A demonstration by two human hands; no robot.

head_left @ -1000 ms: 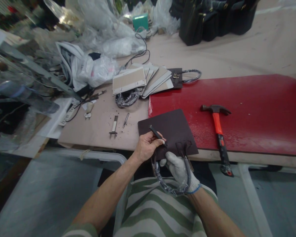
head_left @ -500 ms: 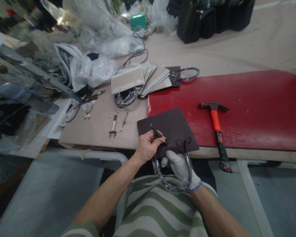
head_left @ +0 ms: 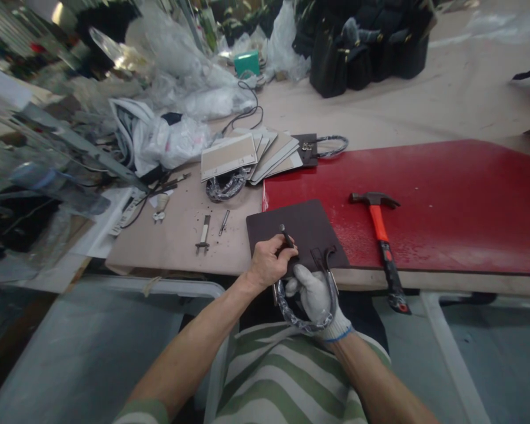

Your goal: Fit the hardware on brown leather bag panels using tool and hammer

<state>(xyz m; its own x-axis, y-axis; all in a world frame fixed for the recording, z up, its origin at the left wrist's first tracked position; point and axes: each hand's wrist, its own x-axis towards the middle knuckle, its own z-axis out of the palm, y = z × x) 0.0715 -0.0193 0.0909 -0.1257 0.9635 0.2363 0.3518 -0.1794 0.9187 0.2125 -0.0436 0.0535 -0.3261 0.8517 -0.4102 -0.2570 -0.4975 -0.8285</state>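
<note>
A dark brown leather panel (head_left: 302, 222) lies at the near edge of the table, partly on a red board (head_left: 459, 200). My bare left hand (head_left: 269, 265) is closed on a thin dark punch tool (head_left: 287, 237), whose tip rests on the panel's near-left part. My gloved right hand (head_left: 314, 295) grips the panel's near edge from below, at the handle tabs (head_left: 323, 258). A plastic-wrapped handle loop (head_left: 291, 313) hangs around that hand, below the table edge.
A hammer with an orange-and-black grip (head_left: 380, 234) lies on the red board to the right. A fanned stack of beige panels (head_left: 247, 154) and a coiled wrapped handle (head_left: 223, 185) sit behind. Small metal tools (head_left: 203, 231), plastic bags (head_left: 172, 138) and black handbags (head_left: 362, 53) lie farther off.
The punch tool in my left hand has tipped more upright, and both hands have shifted slightly along the panel's near edge. The view has tilted a little.
</note>
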